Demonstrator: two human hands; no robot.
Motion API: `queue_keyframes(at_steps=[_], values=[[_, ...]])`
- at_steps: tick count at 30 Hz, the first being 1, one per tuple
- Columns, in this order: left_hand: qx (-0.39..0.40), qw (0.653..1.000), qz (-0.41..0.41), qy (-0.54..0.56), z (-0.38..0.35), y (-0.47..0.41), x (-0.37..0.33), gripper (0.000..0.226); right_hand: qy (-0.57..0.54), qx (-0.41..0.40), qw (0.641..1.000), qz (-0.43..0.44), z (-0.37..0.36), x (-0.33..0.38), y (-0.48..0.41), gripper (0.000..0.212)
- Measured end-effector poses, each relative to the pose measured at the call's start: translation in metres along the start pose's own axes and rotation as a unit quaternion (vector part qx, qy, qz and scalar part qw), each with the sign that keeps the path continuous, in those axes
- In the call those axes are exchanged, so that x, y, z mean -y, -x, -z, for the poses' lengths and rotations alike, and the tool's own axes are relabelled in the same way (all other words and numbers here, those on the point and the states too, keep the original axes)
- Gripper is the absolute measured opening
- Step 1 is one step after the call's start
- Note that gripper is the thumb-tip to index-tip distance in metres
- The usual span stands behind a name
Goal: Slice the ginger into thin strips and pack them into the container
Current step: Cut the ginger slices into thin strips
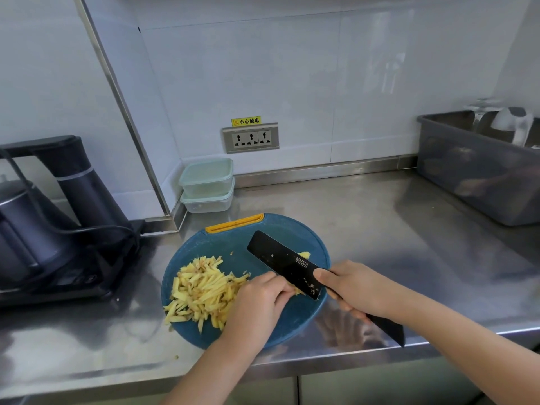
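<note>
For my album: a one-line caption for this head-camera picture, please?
Right hand holds a black knife over a blue cutting board; left hand curls beside the pile of ginger strips.

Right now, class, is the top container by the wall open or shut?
Shut: the top container wears its pale green lid, stacked on a second container.

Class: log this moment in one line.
right hand: grips knife | left hand: holds ginger | strips: piled on board | containers: stacked behind board
</note>
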State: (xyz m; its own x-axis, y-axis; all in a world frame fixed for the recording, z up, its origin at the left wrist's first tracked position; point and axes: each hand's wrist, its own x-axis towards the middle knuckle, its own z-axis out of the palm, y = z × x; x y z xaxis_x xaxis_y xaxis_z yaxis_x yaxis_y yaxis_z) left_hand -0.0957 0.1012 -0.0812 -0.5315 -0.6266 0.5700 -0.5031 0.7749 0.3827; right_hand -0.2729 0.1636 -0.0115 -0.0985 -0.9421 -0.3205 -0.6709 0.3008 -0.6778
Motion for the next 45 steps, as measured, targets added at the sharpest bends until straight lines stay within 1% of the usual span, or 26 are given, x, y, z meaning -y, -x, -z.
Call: queue_keyframes(at_steps=[11, 17, 20, 23, 27, 32, 36, 38, 41, 45], values=[[0.002, 1.000, -0.001, -0.007, -0.001, 0.001, 0.001, 0.015, 0.016, -0.008, 1.000, 0.000, -0.004, 0.005, 0.002, 0.044], [0.002, 1.000, -0.007, -0.018, -0.001, 0.001, 0.001, 0.015, 0.071, -0.010, 0.997, 0.031, -0.004, 0.009, 0.004, 0.042], [0.004, 1.000, -0.013, -0.023, -0.002, 0.001, 0.001, 0.015, 0.073, -0.015, 0.997, 0.028, -0.005, 0.007, 0.001, 0.041], [0.007, 1.000, -0.012, -0.016, -0.002, 0.001, 0.001, 0.015, 0.087, -0.003, 0.996, 0.021, -0.006, 0.005, -0.004, 0.041], [0.007, 1.000, -0.012, -0.012, 0.000, 0.000, 0.000, 0.015, 0.075, -0.001, 0.997, 0.006, -0.005, 0.000, -0.010, 0.047], [0.007, 1.000, -0.011, -0.012, 0.000, 0.000, 0.000, 0.016, 0.085, 0.001, 0.996, 0.010, -0.009, -0.001, -0.014, 0.047], [0.005, 1.000, -0.009, -0.008, 0.000, 0.000, 0.001, 0.016, 0.016, 0.009, 1.000, -0.005, -0.011, 0.000, -0.015, 0.045], [0.004, 1.000, -0.010, -0.009, 0.000, 0.000, 0.002, 0.016, 0.008, 0.016, 1.000, -0.010, -0.013, 0.002, -0.015, 0.045], [0.002, 1.000, -0.014, -0.012, 0.000, 0.000, 0.003, 0.017, 0.021, 0.016, 1.000, 0.001, -0.017, 0.006, -0.019, 0.044], [0.002, 1.000, -0.010, -0.019, -0.002, 0.002, 0.004, 0.014, 0.079, -0.025, 0.996, 0.030, -0.025, 0.015, -0.030, 0.043]])
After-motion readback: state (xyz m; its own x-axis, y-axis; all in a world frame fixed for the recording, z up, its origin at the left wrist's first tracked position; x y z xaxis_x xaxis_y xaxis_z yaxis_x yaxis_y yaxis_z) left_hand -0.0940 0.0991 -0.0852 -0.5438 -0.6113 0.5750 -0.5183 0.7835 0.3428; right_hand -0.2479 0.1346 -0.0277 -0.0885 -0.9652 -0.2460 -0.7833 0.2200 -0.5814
